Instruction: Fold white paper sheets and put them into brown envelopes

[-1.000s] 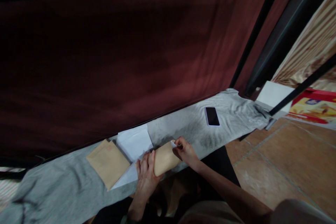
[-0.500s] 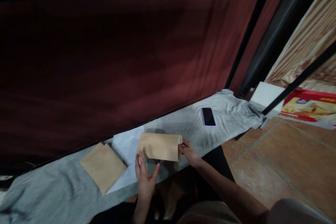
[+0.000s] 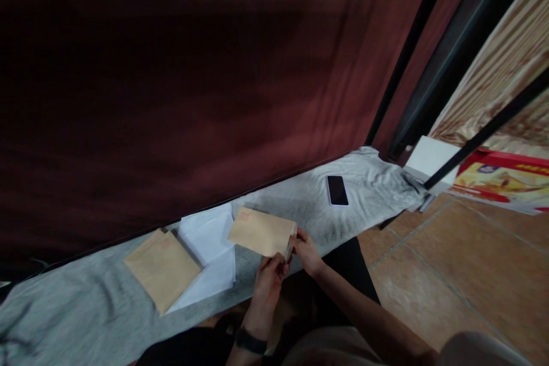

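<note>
A brown paper envelope [image 3: 261, 231] is held tilted above the grey cloth, its right end near me. My right hand [image 3: 306, 250] pinches that right end, where a strip of white shows along the edge. Closed on the envelope's near right corner is my left hand [image 3: 271, 275], with a dark band on its wrist. What the fingertips do at the corner is partly hidden. To the left lie folded white sheets of paper [image 3: 210, 237], and more brown envelopes [image 3: 163, 271] rest partly over them.
Grey cloth [image 3: 86, 297] covers the long narrow surface before a dark red panel [image 3: 240, 97]. A phone [image 3: 337, 190] lies on the cloth at the right. Beyond the right end are a black bar [image 3: 484, 134], a red and yellow box [image 3: 501, 180] and the tiled floor [image 3: 437, 263].
My left hand has moved right, from the envelope's left end to its near right corner, and closed there. The envelope has turned, its left end swinging away from me.
</note>
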`<action>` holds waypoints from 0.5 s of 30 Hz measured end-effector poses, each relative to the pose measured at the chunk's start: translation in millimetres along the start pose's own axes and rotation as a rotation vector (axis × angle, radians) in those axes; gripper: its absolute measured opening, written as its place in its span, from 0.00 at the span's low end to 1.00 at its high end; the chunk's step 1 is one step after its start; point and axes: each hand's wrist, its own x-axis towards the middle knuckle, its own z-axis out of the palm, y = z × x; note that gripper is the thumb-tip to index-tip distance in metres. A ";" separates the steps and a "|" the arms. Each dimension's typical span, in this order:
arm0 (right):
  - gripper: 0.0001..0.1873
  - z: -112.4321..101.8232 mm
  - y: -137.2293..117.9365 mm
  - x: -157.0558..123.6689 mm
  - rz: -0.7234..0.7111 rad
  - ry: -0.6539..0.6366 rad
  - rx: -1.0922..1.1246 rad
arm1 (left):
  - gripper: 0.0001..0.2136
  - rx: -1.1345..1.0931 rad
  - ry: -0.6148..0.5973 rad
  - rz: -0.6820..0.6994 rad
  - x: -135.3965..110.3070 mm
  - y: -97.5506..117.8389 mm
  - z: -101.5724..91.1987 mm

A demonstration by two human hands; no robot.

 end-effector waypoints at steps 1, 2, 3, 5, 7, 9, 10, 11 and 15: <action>0.21 -1.4 -1.1 0.4 0.006 0.001 -0.004 | 0.10 0.041 -0.016 0.020 0.4 0.8 -1.7; 0.20 -2.7 -2.2 0.7 0.012 0.001 -0.010 | 0.10 0.087 -0.030 0.044 0.9 1.4 -3.9; 0.20 -4.0 -3.1 0.9 0.018 -0.002 -0.017 | 0.11 0.132 -0.039 0.069 1.7 2.0 -6.1; 0.20 -5.8 -4.2 0.6 0.028 -0.010 -0.032 | 0.12 0.189 -0.038 0.105 4.0 3.2 -10.0; 0.21 -7.0 -4.1 -0.1 0.033 -0.012 -0.048 | 0.14 0.214 -0.026 0.130 7.3 4.6 -12.6; 0.22 -7.9 -2.9 -0.3 0.031 -0.008 -0.070 | 0.16 0.253 -0.021 0.167 11.8 6.3 -14.3; 0.22 -8.5 -1.9 0.1 0.028 -0.007 -0.086 | 0.16 0.279 -0.019 0.188 14.7 7.3 -14.9; 0.22 -9.3 -0.7 0.9 0.025 -0.005 -0.104 | 0.17 0.308 -0.017 0.210 18.1 8.5 -15.4; 0.22 -16.5 4.9 7.2 -0.005 0.005 -0.228 | 0.16 0.452 -0.015 0.290 37.8 13.9 -16.9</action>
